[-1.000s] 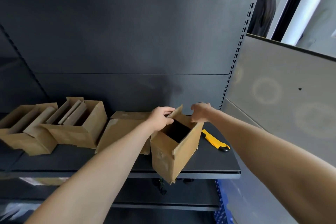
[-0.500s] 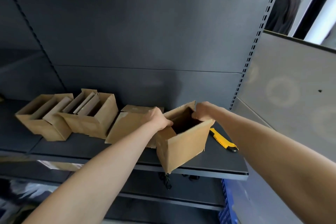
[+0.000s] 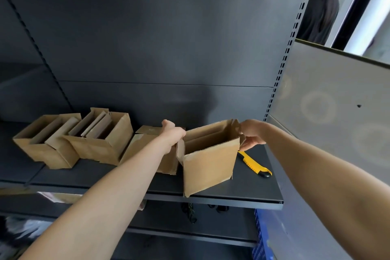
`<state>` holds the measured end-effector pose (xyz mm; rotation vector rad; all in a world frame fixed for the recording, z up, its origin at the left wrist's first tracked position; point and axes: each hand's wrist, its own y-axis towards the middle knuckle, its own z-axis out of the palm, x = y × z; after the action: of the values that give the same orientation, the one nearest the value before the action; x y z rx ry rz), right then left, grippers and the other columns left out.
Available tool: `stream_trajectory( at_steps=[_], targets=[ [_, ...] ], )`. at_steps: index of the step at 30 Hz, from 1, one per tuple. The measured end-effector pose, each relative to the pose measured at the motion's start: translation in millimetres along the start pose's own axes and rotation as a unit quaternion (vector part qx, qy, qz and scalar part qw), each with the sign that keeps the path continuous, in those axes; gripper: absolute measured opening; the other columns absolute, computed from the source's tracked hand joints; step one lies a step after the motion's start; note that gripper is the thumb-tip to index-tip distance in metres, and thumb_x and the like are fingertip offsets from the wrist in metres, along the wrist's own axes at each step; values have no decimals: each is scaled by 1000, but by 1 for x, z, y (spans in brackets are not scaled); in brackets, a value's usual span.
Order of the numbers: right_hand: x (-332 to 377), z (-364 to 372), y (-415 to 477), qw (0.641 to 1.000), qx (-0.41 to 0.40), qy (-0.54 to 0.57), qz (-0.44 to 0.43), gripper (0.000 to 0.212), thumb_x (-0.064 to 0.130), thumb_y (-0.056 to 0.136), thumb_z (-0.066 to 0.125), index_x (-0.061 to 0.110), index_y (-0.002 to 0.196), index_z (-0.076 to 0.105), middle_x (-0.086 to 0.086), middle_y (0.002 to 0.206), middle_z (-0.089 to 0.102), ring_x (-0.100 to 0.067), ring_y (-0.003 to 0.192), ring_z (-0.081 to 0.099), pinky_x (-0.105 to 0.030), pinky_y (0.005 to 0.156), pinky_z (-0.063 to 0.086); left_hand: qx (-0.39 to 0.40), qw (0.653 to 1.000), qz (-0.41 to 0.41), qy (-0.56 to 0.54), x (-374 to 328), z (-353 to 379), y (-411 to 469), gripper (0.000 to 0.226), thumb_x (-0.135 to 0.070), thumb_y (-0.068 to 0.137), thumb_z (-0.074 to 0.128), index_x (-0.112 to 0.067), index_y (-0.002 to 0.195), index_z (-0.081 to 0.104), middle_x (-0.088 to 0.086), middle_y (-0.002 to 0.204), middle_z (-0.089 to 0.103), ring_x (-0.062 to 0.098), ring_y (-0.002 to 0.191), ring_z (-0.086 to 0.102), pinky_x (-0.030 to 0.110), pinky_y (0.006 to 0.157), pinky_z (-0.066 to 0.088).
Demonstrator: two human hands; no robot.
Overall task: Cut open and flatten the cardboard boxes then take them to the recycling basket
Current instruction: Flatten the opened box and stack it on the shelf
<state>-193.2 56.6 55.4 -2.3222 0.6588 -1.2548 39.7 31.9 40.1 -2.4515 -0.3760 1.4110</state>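
Far left on the shelf (image 3: 253, 194): leftmost cardboard box (image 3: 42, 145), flaps folded inward, touching a second box (image 3: 105, 143) in the same state. Neither is flattened yet. Next right, a third box (image 3: 145, 145) lies tipped over, partly behind the left forearm. Left hand (image 3: 173, 133) is curled over the left rim of the open box (image 3: 209, 162), gripping the edge. That box is on the right part of the shelf, mouth up, tilted. Its near bottom corner looks to be right at the shelf's front lip, and its left side is against the third box. Right hand (image 3: 251, 136) pinches the right-side flap at the top corner. Yellow utility knife (image 3: 254, 163) lies on the shelf just beside the box's right wall, below the right hand; can't tell if the blade is out. Blue crate (image 3: 260, 236) is partly visible below right; can't tell if it's the recycling basket. Risks, my read: the box is poised on a corner at the lip, so an uneven pull could slide it off the front. Yanking the flap could tear the cardboard instead of opening the seam. Swinging the box or right forearm could knock the knife off the shelf. If the blade is exposed, reaching for it half-hidden behind the box is a cut hazard.
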Motion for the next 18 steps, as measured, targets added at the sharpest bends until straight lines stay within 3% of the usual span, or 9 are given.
stream_trajectory(
  at_steps=[2, 4, 7, 10, 13, 15, 18],
  targets=[
    [0, 2, 0, 1000, 10, 9, -2, 31, 13, 104, 34, -3, 128, 46, -24, 107, 65, -37, 92, 68, -45, 83, 57, 25, 1000, -5, 0, 3, 0, 0, 52, -3, 87, 55, 5, 136, 41, 22, 125, 53, 27, 104, 55, 34, 79, 48],
    [5, 7, -2, 1000, 24, -7, -14, 32, 8, 102, 35, 3, 132, 44, -21, 114, 63, -35, 95, 68, -44, 82, 58, 61, 998, -11, 22, 3, 3, -7, 35, -9, 92, 55, -1, 126, 54, 12, 114, 58, 21, 96, 54, 31, 74, 45],
    [9, 10, -7, 999, 27, -25, -26, 31, -4, 98, 35, 4, 125, 48, -19, 110, 63, -33, 96, 67, -44, 83, 58, 51, 998, -5, 40, 4, 5, -7, 28, -9, 97, 52, -4, 124, 56, 12, 113, 58, 21, 94, 55, 30, 71, 49],
    [13, 0, -12, 999, 32, 26, -32, 35, -9, 95, 38, 9, 122, 51, -18, 113, 56, -38, 105, 59, -52, 92, 52, 45, 999, -7, -15, 4, -2, -7, 24, -7, 98, 47, -3, 120, 57, 16, 107, 62, 25, 87, 61, 30, 62, 53],
    [17, -9, -12, 981, 76, 174, -29, 41, 21, 97, 54, 17, 136, 42, -13, 130, 46, -40, 101, 57, -59, 92, 49, 67, 996, 13, -60, 2, -3, -10, 25, -5, 98, 47, -5, 120, 59, 15, 110, 61, 24, 91, 59, 31, 66, 51],
    [24, -11, -9, 966, 74, 246, -21, 67, 49, 84, 67, 19, 136, 37, -12, 132, 45, -44, 114, 52, -62, 94, 45, 79, 994, 52, -63, -4, 1, -15, 32, -3, 98, 48, -8, 128, 57, 11, 121, 59, 23, 105, 56, 31, 82, 47],
    [40, -10, -13, 961, 36, 275, -21, 87, 67, 74, 66, 22, 140, 31, -13, 142, 36, -42, 130, 38, -61, 92, 48, 91, 986, 130, -42, -15, 9, -21, 30, -2, 98, 47, -9, 123, 63, 8, 125, 60, 22, 116, 54, 34, 100, 44]
  ],
)
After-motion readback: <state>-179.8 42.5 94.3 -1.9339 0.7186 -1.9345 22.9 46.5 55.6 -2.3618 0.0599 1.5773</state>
